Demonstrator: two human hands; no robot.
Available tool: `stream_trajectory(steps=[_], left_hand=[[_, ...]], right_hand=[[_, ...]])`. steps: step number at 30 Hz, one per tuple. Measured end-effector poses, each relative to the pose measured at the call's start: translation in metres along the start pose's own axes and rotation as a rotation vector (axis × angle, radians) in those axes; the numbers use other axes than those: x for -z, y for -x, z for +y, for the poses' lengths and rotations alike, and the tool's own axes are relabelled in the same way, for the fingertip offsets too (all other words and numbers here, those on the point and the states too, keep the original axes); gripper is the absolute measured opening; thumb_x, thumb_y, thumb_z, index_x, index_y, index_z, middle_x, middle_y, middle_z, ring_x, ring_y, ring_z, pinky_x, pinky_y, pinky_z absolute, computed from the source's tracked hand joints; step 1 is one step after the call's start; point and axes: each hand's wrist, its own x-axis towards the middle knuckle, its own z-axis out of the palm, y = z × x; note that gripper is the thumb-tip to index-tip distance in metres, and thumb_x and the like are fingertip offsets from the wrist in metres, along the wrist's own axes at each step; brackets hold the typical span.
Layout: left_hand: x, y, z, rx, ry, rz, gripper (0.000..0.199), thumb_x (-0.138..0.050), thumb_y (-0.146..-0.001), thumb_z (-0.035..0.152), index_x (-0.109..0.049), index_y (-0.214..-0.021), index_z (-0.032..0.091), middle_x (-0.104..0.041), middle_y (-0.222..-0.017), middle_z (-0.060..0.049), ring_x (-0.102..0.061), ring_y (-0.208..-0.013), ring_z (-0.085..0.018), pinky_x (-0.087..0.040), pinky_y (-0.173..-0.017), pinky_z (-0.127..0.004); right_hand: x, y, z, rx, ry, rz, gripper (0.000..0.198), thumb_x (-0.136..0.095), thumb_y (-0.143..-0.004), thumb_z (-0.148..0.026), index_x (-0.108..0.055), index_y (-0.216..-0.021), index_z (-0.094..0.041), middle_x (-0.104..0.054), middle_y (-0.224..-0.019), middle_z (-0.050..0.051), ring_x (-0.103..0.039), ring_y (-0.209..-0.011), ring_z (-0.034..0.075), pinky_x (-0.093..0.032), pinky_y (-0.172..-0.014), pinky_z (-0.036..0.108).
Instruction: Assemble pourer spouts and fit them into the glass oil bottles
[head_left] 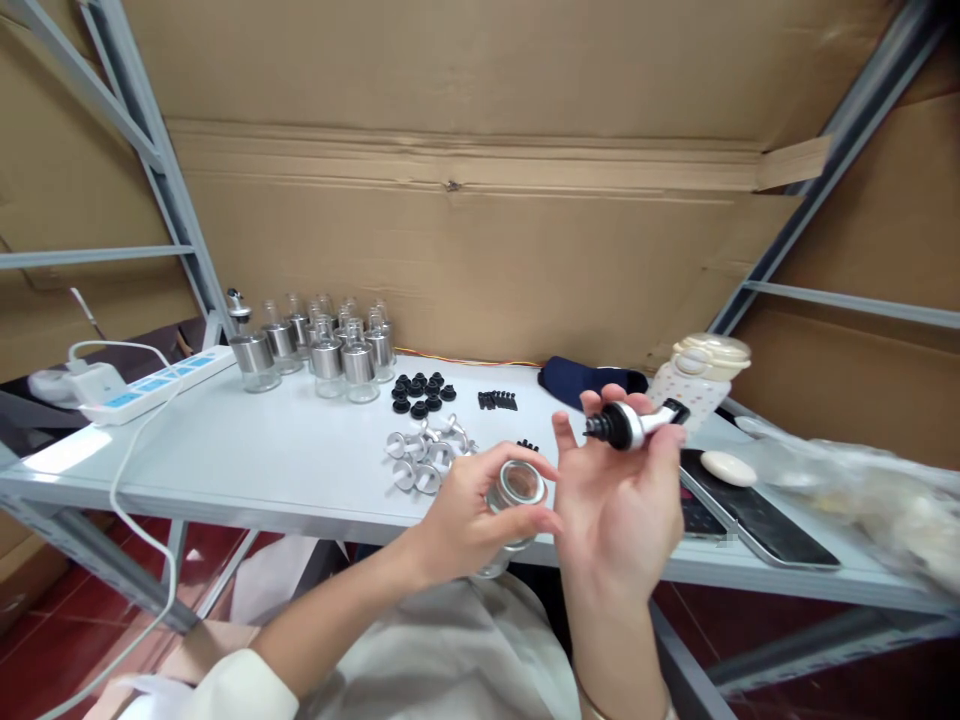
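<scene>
Right hand (616, 505) holds one pourer (636, 426), left hand (466, 508) one glass vessel (522, 484).

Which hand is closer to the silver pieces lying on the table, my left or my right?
Left. Your left hand, holding a glass bottle, is just right of the silver pieces. Your right hand, holding a pourer, is farther right.

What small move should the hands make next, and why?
Probably the right hand should turn the spout so its black stopper points down toward the glass bottle. The stopper now points sideways, while the left hand holds the bottle close by. The leftmost bottle seems to carry a similar spout.
</scene>
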Motion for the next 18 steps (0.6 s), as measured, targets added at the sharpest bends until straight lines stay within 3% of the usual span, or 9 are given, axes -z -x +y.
stream_trajectory(steps=[2, 5, 9, 13, 16, 18], left_hand=[[-0.002, 0.002, 0.005, -0.039, -0.029, -0.008, 0.044, -0.064, -0.075, 0.06, -0.06, -0.087, 0.018, -0.053, -0.06, 0.002, -0.045, -0.053, -0.01, -0.038, -0.056, -0.024], [0.005, 0.004, 0.023, -0.107, -0.027, 0.024, 0.041, -0.06, -0.08, 0.058, -0.057, -0.089, 0.018, -0.053, -0.063, 0.002, -0.048, -0.056, -0.01, -0.041, -0.056, -0.023], [0.041, -0.001, 0.057, -0.158, -0.119, 0.177, 0.036, -0.059, -0.082, 0.054, -0.055, -0.088, 0.019, -0.052, -0.062, 0.003, -0.052, -0.054, -0.01, -0.042, -0.051, -0.022], [0.117, -0.021, 0.065, -0.199, -0.371, 0.496, 0.039, -0.063, -0.077, 0.057, -0.052, -0.085, 0.02, -0.051, -0.06, 0.005, -0.054, -0.054, -0.011, -0.045, -0.055, -0.024], [0.192, -0.038, 0.049, -0.195, -0.655, 0.789, 0.038, -0.063, -0.078, 0.055, -0.049, -0.087, 0.02, -0.054, -0.064, 0.004, -0.054, -0.057, -0.012, -0.044, -0.058, -0.025], [0.239, -0.047, 0.034, -0.123, -0.84, 0.849, 0.035, -0.06, -0.082, 0.05, -0.046, -0.092, 0.019, -0.055, -0.07, 0.002, -0.055, -0.061, -0.013, -0.044, -0.062, -0.027]], right_hand=[[0.006, -0.004, 0.004, -0.017, -0.019, 0.129, 0.029, -0.039, -0.092, -0.049, -0.057, -0.099, -0.027, -0.051, -0.124, 0.005, -0.054, -0.108, 0.018, -0.05, -0.085, 0.035], [0.013, -0.006, 0.013, -0.03, -0.065, 0.354, 0.03, -0.048, -0.088, -0.048, -0.061, -0.096, -0.022, -0.055, -0.119, 0.004, -0.056, -0.091, 0.013, -0.048, -0.074, 0.029], [0.024, -0.007, 0.028, -0.06, -0.038, 0.45, 0.028, -0.052, -0.086, -0.043, -0.063, -0.095, -0.019, -0.057, -0.11, 0.004, -0.051, -0.076, 0.009, -0.042, -0.061, 0.021], [0.037, -0.003, 0.05, -0.109, 0.068, 0.421, 0.026, -0.057, -0.081, -0.043, -0.061, -0.089, -0.018, -0.055, -0.089, 0.0, -0.045, -0.065, 0.008, -0.039, -0.059, 0.02], [0.042, 0.002, 0.067, -0.213, 0.155, 0.327, 0.033, -0.06, -0.077, -0.048, -0.059, -0.088, -0.017, -0.053, -0.082, -0.001, -0.042, -0.06, 0.008, -0.037, -0.058, 0.022], [0.042, 0.003, 0.074, -0.3, 0.207, 0.243, 0.039, -0.06, -0.074, -0.053, -0.06, -0.089, -0.016, -0.053, -0.078, -0.001, -0.041, -0.059, 0.009, -0.036, -0.057, 0.023]])
